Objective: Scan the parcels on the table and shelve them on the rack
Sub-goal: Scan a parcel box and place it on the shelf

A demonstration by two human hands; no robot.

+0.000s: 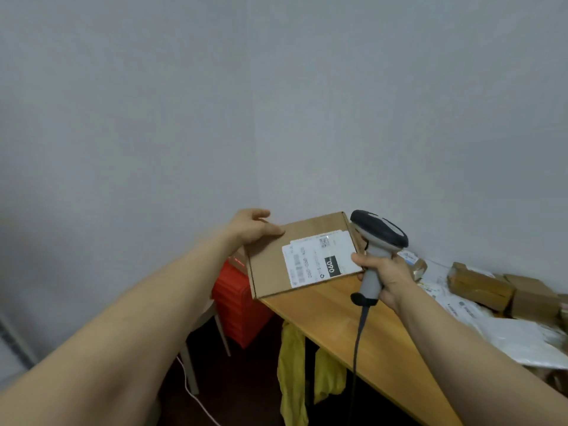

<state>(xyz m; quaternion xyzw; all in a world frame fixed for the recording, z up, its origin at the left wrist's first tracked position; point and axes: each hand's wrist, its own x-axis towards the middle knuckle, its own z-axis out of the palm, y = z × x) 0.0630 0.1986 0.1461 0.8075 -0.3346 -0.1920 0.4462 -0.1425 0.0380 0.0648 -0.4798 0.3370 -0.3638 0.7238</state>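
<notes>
A flat brown cardboard parcel (270, 265) with a white shipping label (319, 259) is held up over the left end of the wooden table (347, 327). My left hand (253, 227) grips its far left corner, thumb on top. My right hand (384, 276) grips the grey handle of a corded barcode scanner (379, 236), whose dark head sits at the parcel's right edge, above the label. More parcels lie at the table's right: brown boxes (482, 285) and grey mailer bags (522, 339). No rack is in view.
A red plastic drawer unit (239, 305) stands below the parcel, left of the table. Yellow cloths (292, 370) hang under the table's edge. The scanner's grey cable (356, 348) drops past the table front. A white cable runs across the dark floor. Plain grey walls meet in a corner behind.
</notes>
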